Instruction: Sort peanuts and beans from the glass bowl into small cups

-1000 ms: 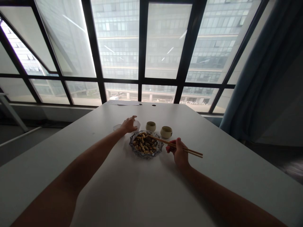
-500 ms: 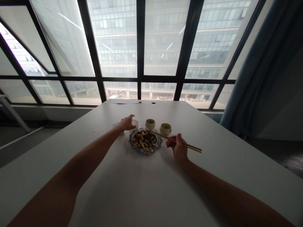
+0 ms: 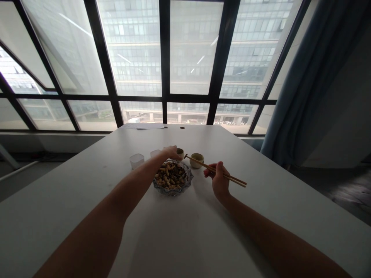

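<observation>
A white table [image 3: 156,235] holds a glass bowl [image 3: 171,191] of nuts [image 3: 169,176], mid-frame. Right of it, the right hand [image 3: 219,179] pinches chopsticks [image 3: 203,164] slanting up-left. The left hand [image 3: 172,152] is nearer the left cup [image 3: 180,152]; I can't tell if it grips.

here are the chopsticks [image 3: 199,162], slim, pale brown, lying close side by side, slanting up and leftward, their thin ends crossing in front of the right cup [image 3: 194,165] and pointing into the gap between the cups! a dark speck [image 3: 186,156] sits right at the tips, too small to name. that right cup is round, squat, yellowish, standing upright. just left, the matching left cup [image 3: 181,153] stands upright too, partly hidden. and nearest, the clear glass bowl [image 3: 174,192], scallop-rimmed, well filled with peanuts [image 3: 169,178] and darker bits!
</observation>
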`<state>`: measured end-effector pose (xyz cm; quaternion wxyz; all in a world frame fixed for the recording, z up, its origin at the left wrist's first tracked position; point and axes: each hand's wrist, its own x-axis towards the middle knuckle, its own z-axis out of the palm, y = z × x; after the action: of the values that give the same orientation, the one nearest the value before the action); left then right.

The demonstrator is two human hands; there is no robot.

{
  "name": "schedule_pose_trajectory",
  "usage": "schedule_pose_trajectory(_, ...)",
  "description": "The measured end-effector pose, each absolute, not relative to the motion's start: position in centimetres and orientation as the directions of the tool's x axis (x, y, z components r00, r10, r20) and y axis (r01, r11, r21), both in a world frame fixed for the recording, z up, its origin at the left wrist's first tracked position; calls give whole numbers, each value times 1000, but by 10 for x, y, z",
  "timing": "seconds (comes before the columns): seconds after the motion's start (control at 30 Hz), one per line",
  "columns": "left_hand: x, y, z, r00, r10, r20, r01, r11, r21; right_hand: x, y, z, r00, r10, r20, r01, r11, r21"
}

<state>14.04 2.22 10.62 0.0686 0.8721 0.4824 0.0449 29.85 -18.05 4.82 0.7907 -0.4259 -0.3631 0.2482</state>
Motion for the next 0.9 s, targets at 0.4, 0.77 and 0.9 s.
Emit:
schedule_pose_trajectory(0.4,132,-4,110,723,556,410,628,-776,-54,299,-179,51,518,592,617,233,597,-768)
schedule_pose_trajectory(0.77,138,-11,111,714,576,399,627,-779,3,298,-165,53,461,637,618,332,522,-786)
schedule_pose_trajectory(0.9,137,-7,115,655,706,269,721,-691,60,296,-175,70,497,611,617,287,555,-781)
